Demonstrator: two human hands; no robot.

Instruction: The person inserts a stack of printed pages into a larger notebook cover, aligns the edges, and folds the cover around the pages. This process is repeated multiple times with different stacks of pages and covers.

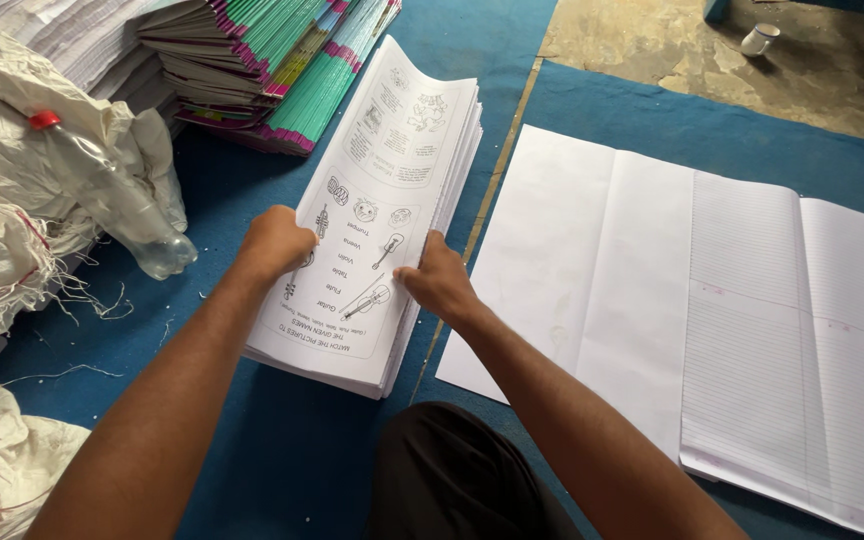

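Observation:
A thick stack of printed white sheets (pixel 372 200) with small line drawings lies lengthwise on the blue mat (pixel 282 440). My left hand (pixel 274 243) grips its left edge. My right hand (pixel 437 280) grips its right edge, fingers curled around the sheets. The stack's far end curls upward. To the right lie large blank white sheets (pixel 577 270) and ruled sheets (pixel 802 340), spread flat.
Piles of thin books with green and pink spines (pixel 277 60) stand at the far left. A clear plastic bottle with a red cap (pixel 112 190) rests on white woven sacks (pixel 2 200). A white cup (pixel 759 38) sits on bare concrete at the far right. My knee (pixel 452 470) is near.

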